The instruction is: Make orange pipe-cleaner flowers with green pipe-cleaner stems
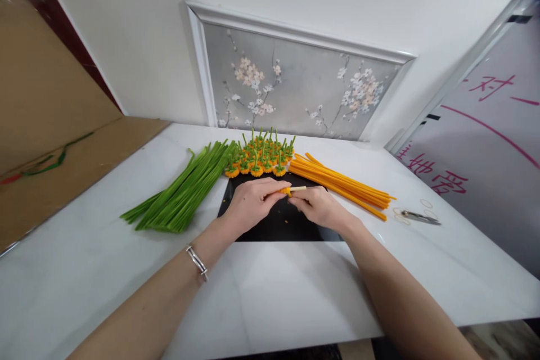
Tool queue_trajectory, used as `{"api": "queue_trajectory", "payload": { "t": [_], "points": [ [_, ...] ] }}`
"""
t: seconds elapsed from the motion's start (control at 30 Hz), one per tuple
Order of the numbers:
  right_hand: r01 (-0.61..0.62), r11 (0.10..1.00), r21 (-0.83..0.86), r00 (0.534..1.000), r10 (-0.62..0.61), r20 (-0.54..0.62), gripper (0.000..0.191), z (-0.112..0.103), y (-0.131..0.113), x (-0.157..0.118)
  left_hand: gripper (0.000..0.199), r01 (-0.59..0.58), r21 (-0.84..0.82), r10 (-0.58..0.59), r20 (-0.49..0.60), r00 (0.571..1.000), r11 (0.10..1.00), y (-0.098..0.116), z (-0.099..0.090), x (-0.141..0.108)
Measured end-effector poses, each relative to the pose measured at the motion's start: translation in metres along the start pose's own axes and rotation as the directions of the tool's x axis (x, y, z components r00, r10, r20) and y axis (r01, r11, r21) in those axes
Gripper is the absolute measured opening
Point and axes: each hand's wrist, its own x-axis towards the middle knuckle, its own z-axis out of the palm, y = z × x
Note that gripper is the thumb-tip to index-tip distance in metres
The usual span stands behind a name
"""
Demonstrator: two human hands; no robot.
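Note:
Over the black mat (270,230), my left hand (255,202) pinches an orange pipe cleaner (286,191) wound round a pale thin stick (297,188). My right hand (316,205) is closed at the other end of the stick, its fingertips close to the orange coil. Whether it also grips the pipe cleaner's tail is hidden. Just beyond the hands stand several small orange pumpkins (256,170) with green stems. Left of them lies a bundle of green pipe cleaners (181,191). A bundle of orange pipe cleaners (341,180) is to the right.
Small scissors (422,217) and loose thin loops (426,203) lie at the right on the white marbled table (270,298). Cardboard (84,152) borders the table's left side. A wall with a framed floral panel (295,79) rises behind, and a whiteboard (489,124) leans at the right.

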Motion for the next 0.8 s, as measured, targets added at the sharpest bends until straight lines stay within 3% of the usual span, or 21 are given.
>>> {"api": "queue_trajectory", "payload": {
  "t": [0.2, 0.5, 0.8],
  "points": [
    [0.029, 1.000, -0.007, 1.000, -0.029, 0.000, 0.029, -0.0030, -0.0004, -0.0014, 0.028, 0.036, -0.050, -0.034, 0.054, 0.998, 0.998, 0.0011, -0.0030, 0.0006],
    [0.019, 1.000, -0.019, 1.000, -0.019, -0.006, 0.033, -0.0038, 0.0009, -0.0020, 0.030, -0.023, -0.071, 0.030, 0.106, 0.994, 0.997, -0.0005, -0.0021, 0.0019],
    [0.030, 0.999, -0.026, 1.000, -0.029, 0.009, 0.032, -0.0033, 0.0001, -0.0028, 0.026, 0.002, 0.003, -0.002, 0.072, 0.997, 1.000, -0.0053, -0.0019, 0.0009]
  ]
}}
